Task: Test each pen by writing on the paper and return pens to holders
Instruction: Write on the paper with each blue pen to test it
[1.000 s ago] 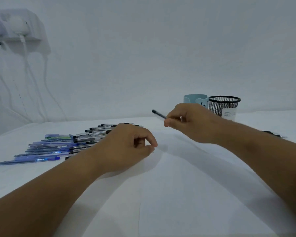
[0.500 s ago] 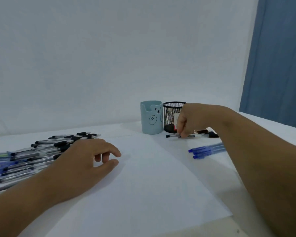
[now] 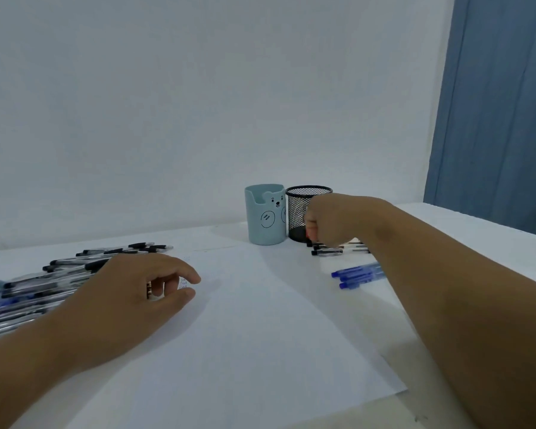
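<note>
Both hands work apart: our left hand (image 3: 143, 289) lies relaxed steadying the white paper sheet (image 3: 245, 329), while our right hand (image 3: 331, 221), fingers curled, reaches black-capped pens (image 3: 331, 251) near the black mesh holder (image 3: 299, 212), grasp unclear.

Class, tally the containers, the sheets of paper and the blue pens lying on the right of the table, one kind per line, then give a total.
Pale blue bear-face plastic pen holder: 1
Black wire-mesh pen holder: 1
White paper sheet: 1
Blue capped pens to the right of the sheet: 3
Total: 6
</note>
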Demonstrator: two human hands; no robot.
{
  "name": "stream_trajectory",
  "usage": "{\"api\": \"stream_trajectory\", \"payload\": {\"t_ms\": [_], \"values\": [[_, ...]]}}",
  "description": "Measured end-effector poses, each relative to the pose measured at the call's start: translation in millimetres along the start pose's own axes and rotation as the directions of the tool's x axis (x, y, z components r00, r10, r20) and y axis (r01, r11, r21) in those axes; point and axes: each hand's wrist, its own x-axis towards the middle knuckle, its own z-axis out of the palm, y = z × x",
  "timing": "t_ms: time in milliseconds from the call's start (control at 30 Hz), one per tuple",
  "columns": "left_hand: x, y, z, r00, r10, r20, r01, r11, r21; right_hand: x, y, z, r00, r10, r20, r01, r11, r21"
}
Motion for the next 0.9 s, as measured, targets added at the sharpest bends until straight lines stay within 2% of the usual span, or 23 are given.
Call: {"api": "stream_trajectory", "payload": {"t_ms": [133, 200, 333, 433, 533, 667, 900], "values": [[3.0, 0.0, -9.3, 1.0, -0.03, -0.007, 0.03, 0.999, -0.015, -14.5, -54.0, 3.9, 0.983, -0.179, -0.036, 0.178, 0.984, -0.015], [6.3, -3.8, -18.6, 0.998, -0.059, -0.031, 0.06, 0.998, 0.03, -24.9, -81.7, 10.4, 0.964, -0.26, -0.057, 0.263, 0.964, 0.044], [6.2, -17.8, -49.8, 0.986, -0.166, -0.011, 0.166, 0.982, 0.094, -35.4, -120.5, 28.6, 0.897, -0.423, -0.127, 0.437, 0.892, 0.118], [2.1, -35.3, -82.3, 0.965, -0.249, -0.084, 0.261, 0.95, 0.171, -42.2, -137.2, 40.7, 0.826, -0.524, -0.207, 0.553, 0.826, 0.114], [-3.7, -57.0, -111.9, 0.914, -0.383, -0.135, 0.406, 0.877, 0.257, -45.8, -145.2, 47.5, 0.771, -0.58, -0.263, 0.62, 0.778, 0.104], [-16.7, -76.7, -139.6, 0.837, -0.54, -0.091, 0.535, 0.769, 0.35, -42.5, -159.4, 54.6, 0.719, -0.622, -0.309, 0.673, 0.734, 0.089], [-22.0, -83.6, -146.9, 0.696, -0.716, 0.051, 0.597, 0.617, 0.512, -41.2, -173.6, 60.9, 0.672, -0.661, -0.334, 0.718, 0.692, 0.074]]}}
